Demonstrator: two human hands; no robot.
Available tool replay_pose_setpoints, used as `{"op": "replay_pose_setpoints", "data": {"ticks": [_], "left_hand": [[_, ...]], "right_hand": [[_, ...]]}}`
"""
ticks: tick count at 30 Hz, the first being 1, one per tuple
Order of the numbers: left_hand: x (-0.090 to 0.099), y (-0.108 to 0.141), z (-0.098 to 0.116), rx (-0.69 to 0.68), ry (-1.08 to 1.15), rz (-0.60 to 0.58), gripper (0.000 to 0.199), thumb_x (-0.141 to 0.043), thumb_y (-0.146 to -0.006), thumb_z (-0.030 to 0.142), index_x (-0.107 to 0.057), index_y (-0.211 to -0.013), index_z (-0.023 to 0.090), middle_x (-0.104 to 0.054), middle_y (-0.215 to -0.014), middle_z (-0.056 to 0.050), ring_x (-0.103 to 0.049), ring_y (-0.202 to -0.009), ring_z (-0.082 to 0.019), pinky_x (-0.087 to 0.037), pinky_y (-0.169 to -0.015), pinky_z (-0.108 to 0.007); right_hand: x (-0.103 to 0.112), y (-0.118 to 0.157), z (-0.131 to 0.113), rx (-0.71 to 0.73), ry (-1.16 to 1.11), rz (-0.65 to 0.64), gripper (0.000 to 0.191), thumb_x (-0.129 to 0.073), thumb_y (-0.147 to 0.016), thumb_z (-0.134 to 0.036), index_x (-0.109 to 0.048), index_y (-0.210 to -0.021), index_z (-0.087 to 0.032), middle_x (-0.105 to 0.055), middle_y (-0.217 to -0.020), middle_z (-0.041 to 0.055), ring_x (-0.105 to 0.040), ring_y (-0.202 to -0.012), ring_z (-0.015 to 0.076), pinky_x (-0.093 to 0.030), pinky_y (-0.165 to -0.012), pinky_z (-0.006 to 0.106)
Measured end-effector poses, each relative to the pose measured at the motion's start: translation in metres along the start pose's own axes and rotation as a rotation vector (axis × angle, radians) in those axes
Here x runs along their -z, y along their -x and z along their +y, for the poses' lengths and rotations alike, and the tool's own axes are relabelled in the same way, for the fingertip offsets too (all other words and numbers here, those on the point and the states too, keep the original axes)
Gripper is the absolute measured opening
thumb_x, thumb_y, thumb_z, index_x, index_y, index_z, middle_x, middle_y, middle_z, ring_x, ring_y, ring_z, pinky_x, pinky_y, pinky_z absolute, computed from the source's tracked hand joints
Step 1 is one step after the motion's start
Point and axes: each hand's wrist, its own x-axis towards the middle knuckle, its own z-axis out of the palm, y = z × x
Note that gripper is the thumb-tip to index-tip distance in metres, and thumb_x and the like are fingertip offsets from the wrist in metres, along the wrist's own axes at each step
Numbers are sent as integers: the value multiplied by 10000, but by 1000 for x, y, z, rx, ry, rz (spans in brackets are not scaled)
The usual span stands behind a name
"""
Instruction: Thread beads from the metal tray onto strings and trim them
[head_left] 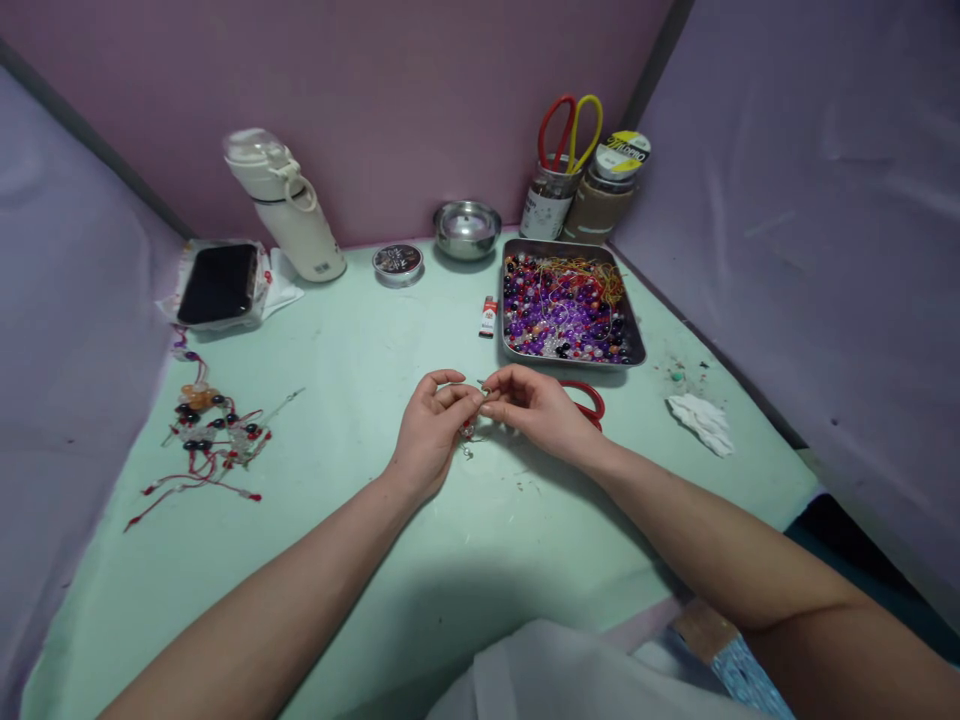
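Observation:
My left hand (433,425) and my right hand (531,405) meet above the middle of the table, thumbs and fingertips pinched close together. Between them is a small beaded piece (467,432) with red and clear beads and a thin end dangling below the fingers. A small greenish tip pokes out above the pinch; its kind is too small to tell. Red-handled scissors (589,402) lie just behind my right hand, which hides part of them. Beyond the hands stands a metal tray (574,364) filled with purple, red, black and clear beads and golden cord.
Finished-looking beaded strings (217,430) lie at left. Along the back are a phone (217,283), a white bottle (296,215), a round tin (398,263), a steel bowl (467,232) and jars (600,205). A small red-and-white box (488,317) and crumpled tissue (701,423) also lie there.

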Motion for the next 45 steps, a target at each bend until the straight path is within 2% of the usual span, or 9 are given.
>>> {"op": "replay_pose_setpoints", "data": {"ticks": [8,13,18,25,29,37,41,45], "left_hand": [[1,-1,-1,-4,19,-16,398,-752,-648,210,-468,-928,198,-623,-724,28,-561,-598,-90,-378,-549,-220],[1,-1,-1,-8,13,-38,384,-748,-665,207,-468,-927,193,-631,-731,24,-572,-628,-96,-378,-572,-225],[1,-1,-1,-2,9,-30,406,-762,-650,226,-468,-928,196,-628,-736,27,-579,-627,-99,-368,-555,-222],[4,-3,-1,0,41,-34,425,-768,-643,231,-465,-938,203,-629,-733,18,-628,-747,-145,-371,-563,-224],[2,-1,0,16,42,-50,424,-773,-637,219,-465,-928,197,-633,-733,16,-621,-755,-142,-387,-596,-231],[1,-1,-1,-7,25,-38,400,-756,-657,219,-467,-933,196,-617,-727,31,-548,-623,-93,-372,-561,-227],[1,-1,-2,-35,8,-34,392,-743,-670,213,-458,-939,197,-614,-721,31,-541,-621,-92,-371,-551,-224],[2,0,-3,-62,-44,-27,374,-721,-693,207,-455,-956,197,-622,-735,29,-531,-627,-89,-380,-556,-223]], "right_hand": [[0,1,-4,-5,-8,-38,327,-707,-725,-306,-542,-989,-204,-570,-841,-5,-502,-667,94,-424,-616,253],[-2,1,-4,1,-6,-18,312,-696,-737,-317,-538,-980,-201,-546,-789,-14,-490,-660,100,-416,-602,247],[-4,2,-3,23,4,29,290,-692,-735,-326,-548,-958,-208,-564,-832,-5,-495,-671,102,-411,-594,243],[-3,4,-6,87,81,2,266,-620,-775,-258,-528,-1021,-216,-582,-900,14,-519,-702,110,-428,-649,259],[-5,6,-9,101,124,20,249,-627,-789,-298,-536,-1006,-216,-570,-872,8,-501,-675,108,-414,-618,257],[-5,5,-6,67,6,60,302,-696,-740,-337,-547,-974,-217,-560,-876,3,-478,-661,98,-404,-606,256],[-4,3,-5,-12,-116,20,314,-721,-716,-313,-543,-954,-213,-558,-852,-10,-491,-665,87,-396,-604,248],[-3,1,-6,-91,-243,2,307,-760,-676,-291,-532,-858,-197,-556,-793,-22,-493,-650,81,-379,-599,249]]}}
